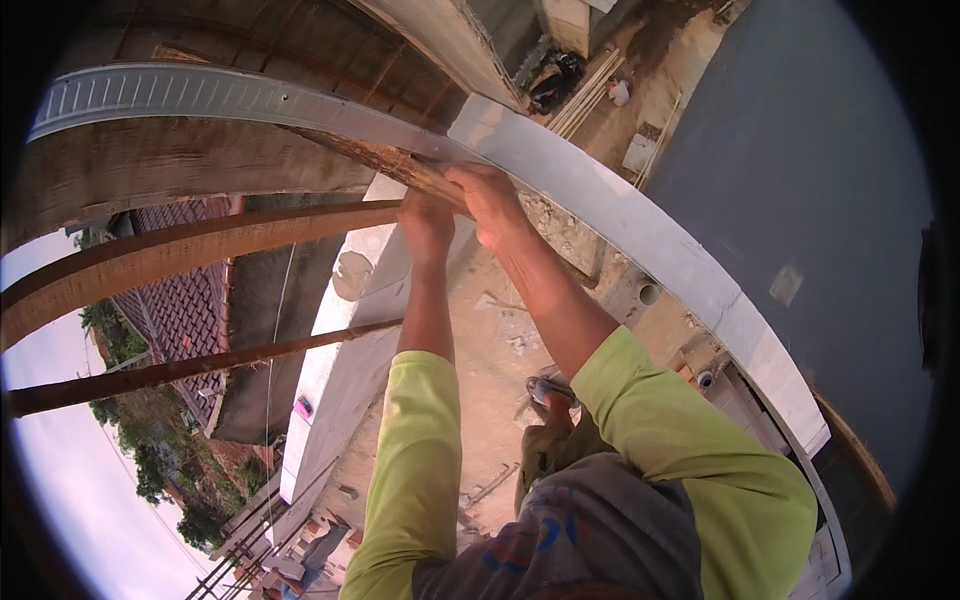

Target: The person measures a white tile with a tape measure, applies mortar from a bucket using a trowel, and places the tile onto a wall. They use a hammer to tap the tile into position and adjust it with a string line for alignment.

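Observation:
Both of my arms reach up and away from me. A rough, splintered length of brown timber runs from the upper left to my hands. My left hand is closed around its near end from below. Just to the right, my right hand wraps the same end, with its thumb side on top. A ribbed grey metal channel passes right behind the timber and above my hands. The tip of the timber is partly hidden by my fingers.
Two wooden beams extend to the left. White block walls flank me on the right, with another wall on the left bearing a small pink object. Far below lie bamboo poles and the ground. A tiled roof stands beyond.

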{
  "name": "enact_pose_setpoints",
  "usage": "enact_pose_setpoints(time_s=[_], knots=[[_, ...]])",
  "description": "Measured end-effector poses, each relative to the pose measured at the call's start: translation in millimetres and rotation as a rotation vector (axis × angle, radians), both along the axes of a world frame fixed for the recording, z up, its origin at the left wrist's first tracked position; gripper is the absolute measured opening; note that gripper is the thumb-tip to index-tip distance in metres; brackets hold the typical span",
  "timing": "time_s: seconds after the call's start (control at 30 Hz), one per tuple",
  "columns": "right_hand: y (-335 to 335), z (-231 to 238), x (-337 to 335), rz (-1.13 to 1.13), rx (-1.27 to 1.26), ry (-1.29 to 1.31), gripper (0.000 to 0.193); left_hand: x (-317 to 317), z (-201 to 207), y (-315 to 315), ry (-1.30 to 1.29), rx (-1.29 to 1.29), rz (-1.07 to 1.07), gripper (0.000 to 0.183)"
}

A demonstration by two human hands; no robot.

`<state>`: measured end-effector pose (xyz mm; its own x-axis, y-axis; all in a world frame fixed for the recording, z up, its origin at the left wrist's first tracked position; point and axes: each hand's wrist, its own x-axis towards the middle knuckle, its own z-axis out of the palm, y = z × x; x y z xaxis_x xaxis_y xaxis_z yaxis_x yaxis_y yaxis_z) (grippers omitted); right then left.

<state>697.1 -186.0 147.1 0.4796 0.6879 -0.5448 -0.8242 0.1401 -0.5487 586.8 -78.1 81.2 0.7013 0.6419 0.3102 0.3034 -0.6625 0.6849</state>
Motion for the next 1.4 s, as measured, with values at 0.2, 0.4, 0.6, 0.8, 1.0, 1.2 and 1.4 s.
enact_pose_setpoints(time_s=[0.2,0.4,0.6,0.8,1.0,1.2,1.4], knots=[[-2.8,-3.4,12.6,-0.074,0.011,-0.014,0.020,21.0,11.5,6.9,0.006,0.179,-0.105,0.017],[6.5,-23.8,1.0,-0.008,0.050,-0.343,0.025,1.3,17.1,16.9,0.134,0.231,-0.091,0.036],[-6.8,-32.4,18.6,0.064,-0.132,-0.489,0.047,12.3,4.6,7.1,0.231,0.388,-0.087,0.010],[-14.1,-48.4,18.1,0.099,-0.306,-0.999,0.048,11.6,-18.4,0.9,0.195,0.288,-0.025,0.016],[-14.9,-8.5,18.8,0.132,-0.443,-1.123,0.040,24.0,19.8,7.2,0.417,0.155,-0.125,0.034],[-13.5,30.6,11.6,0.122,-0.534,-1.372,0.023,8.7,37.4,12.0,0.180,-0.413,-0.027,0.029],[-11.4,97.4,59.9,0.444,-0.482,-1.392,0.025,31.1,36.7,10.8,-0.278,-1.207,0.031,0.040]])
